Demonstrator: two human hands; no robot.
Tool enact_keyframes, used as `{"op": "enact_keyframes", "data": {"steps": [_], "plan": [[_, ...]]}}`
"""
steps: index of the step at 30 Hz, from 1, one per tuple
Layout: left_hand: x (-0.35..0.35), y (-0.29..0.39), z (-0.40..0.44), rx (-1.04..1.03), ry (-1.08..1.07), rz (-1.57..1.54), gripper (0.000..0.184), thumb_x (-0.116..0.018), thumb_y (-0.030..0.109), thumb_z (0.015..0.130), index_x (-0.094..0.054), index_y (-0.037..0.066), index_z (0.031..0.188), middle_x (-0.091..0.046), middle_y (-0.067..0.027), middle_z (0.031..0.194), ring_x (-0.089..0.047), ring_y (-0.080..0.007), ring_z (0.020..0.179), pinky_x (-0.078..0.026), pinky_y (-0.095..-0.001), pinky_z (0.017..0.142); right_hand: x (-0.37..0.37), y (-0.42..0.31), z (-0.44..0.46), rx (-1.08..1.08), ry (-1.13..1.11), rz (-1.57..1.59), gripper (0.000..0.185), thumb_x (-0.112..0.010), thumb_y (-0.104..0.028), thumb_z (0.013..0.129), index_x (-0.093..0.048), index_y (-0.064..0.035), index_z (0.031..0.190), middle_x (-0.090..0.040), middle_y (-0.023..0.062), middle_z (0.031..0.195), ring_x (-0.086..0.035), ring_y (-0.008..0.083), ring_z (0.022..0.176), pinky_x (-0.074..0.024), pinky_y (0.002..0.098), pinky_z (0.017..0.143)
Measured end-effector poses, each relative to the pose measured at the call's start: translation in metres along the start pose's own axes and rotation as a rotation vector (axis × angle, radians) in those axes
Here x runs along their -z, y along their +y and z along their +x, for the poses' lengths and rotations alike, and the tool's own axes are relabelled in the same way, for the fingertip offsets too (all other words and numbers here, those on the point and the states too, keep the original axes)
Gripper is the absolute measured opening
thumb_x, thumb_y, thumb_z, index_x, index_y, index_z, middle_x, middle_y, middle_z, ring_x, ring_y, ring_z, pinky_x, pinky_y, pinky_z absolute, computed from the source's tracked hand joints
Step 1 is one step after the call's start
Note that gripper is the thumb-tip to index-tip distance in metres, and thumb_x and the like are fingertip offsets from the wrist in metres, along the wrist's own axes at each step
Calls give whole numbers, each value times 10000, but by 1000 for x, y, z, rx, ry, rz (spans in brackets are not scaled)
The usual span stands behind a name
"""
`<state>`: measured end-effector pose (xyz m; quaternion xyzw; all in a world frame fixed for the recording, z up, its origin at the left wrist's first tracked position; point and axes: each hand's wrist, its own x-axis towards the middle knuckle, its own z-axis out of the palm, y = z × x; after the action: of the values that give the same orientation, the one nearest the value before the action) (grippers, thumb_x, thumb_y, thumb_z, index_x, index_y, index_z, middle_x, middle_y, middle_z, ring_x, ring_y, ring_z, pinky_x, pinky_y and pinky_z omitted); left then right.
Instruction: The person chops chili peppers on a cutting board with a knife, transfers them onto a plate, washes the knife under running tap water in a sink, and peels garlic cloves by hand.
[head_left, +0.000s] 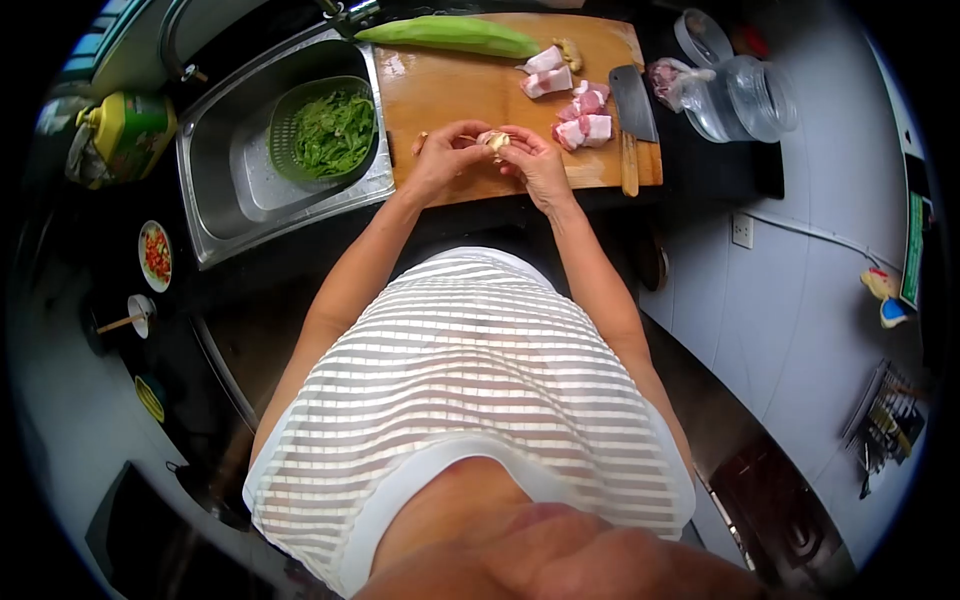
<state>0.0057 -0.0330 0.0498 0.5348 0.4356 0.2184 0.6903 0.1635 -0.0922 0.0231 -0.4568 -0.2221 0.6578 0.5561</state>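
Note:
Over the front part of the wooden cutting board [440, 95], my left hand [450, 155] and my right hand [538, 165] meet with fingertips pinched. Between them is a small pale piece of garlic [497, 142], held by both; the fingers cover part of it. To the right of my right hand lie pieces of raw pork [584, 131], with more pork [546, 82] farther back. A knob of ginger [570, 54] touches that area. The cleaver [632, 103] rests at the board's right side, its wooden handle [629, 165] toward me. A long peeled green gourd [450, 36] lies along the back edge.
Left of the board is a steel sink [215, 175] holding a colander [283, 150] of leafy greens [335, 135]. A clear plastic jar [745, 100] stands on the right. Farther left are a yellow-green jug [125, 135], a plate of chopped red chillies [156, 255] and a small bowl [142, 316].

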Motion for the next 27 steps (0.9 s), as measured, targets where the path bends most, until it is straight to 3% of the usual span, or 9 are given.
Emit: {"op": "enact_keyframes", "data": {"steps": [5, 10, 14, 17, 19, 20, 22, 23, 27], "plan": [[11, -20, 7, 41, 21, -242, 292, -608, 129, 802, -555, 49, 1078, -600, -26, 956, -554, -66, 771, -449, -188, 612, 1, -13, 7, -88, -178, 102, 341, -555, -46, 831, -482, 17, 1158, -597, 71, 1008, -589, 100, 822, -492, 191, 628], [22, -9, 5, 66, -159, -684, 313, -574, 127, 829, -513, 12, 1113, -590, -57, 992, -574, -109, 786, -474, -203, 647, -5, -16, 13, -154, -174, 114, 310, -519, -65, 855, -491, 21, 1152, -592, 95, 1026, -608, 146, 815, -507, 209, 625], [31, -24, 14, 103, -177, -700, 325, -567, 132, 834, -499, 2, 1124, -588, -80, 1005, -580, -125, 799, -481, -208, 652, -21, -19, 11, -156, -109, 56, 315, -523, -82, 854, -486, 30, 1146, -607, 86, 971, -605, 114, 773, -498, 192, 619], [25, -25, 15, 172, -20, -551, 292, -573, 132, 829, -510, 13, 1089, -584, -54, 932, -567, -114, 769, -482, -206, 597, -23, -2, 14, 3, 50, -96, 290, -553, -86, 834, -506, 22, 1099, -618, 81, 918, -603, 107, 753, -489, 181, 592], [19, -21, 11, 9, 286, -175, 243, -597, 113, 808, -529, 20, 1022, -547, -17, 818, -540, -94, 722, -476, -211, 543, -29, 5, 12, 60, 148, -114, 256, -568, -86, 824, -523, 15, 1054, -619, 72, 897, -601, 103, 742, -487, 182, 582], [20, -22, 8, 4, 273, -177, 243, -597, 113, 808, -529, 20, 1022, -547, -17, 818, -540, -94, 722, -476, -211, 543, -31, 7, 12, 115, 235, -128, 222, -582, -86, 814, -539, 8, 1010, -620, 64, 876, -598, 98, 731, -484, 182, 573], [23, -23, -1, -436, 214, 308, 218, -625, 85, 777, -535, 23, 965, -493, -20, 793, -511, -76, 691, -468, -219, 508, -39, 7, 7, 128, 272, -105, 190, -585, -84, 813, -547, 5, 977, -618, 62, 868, -597, 98, 728, -487, 189, 573], [22, -22, -2, -507, 160, 330, 249, -646, 66, 752, -556, 13, 978, -499, -50, 852, -518, -83, 694, -468, -217, 536, -43, 8, 4, 131, 296, -80, 159, -588, -81, 812, -555, 1, 945, -616, 61, 860, -595, 97, 726, -490, 195, 573], [19, -26, -1, -503, 164, 242, 327, -670, 76, 726, -576, 4, 1030, -523, -68, 915, -539, -111, 725, -472, -217, 612, -53, 18, -2, 122, 306, -20, 145, -577, -93, 825, -562, -1, 936, -615, 64, 853, -597, 101, 730, -495, 207, 581]]}}
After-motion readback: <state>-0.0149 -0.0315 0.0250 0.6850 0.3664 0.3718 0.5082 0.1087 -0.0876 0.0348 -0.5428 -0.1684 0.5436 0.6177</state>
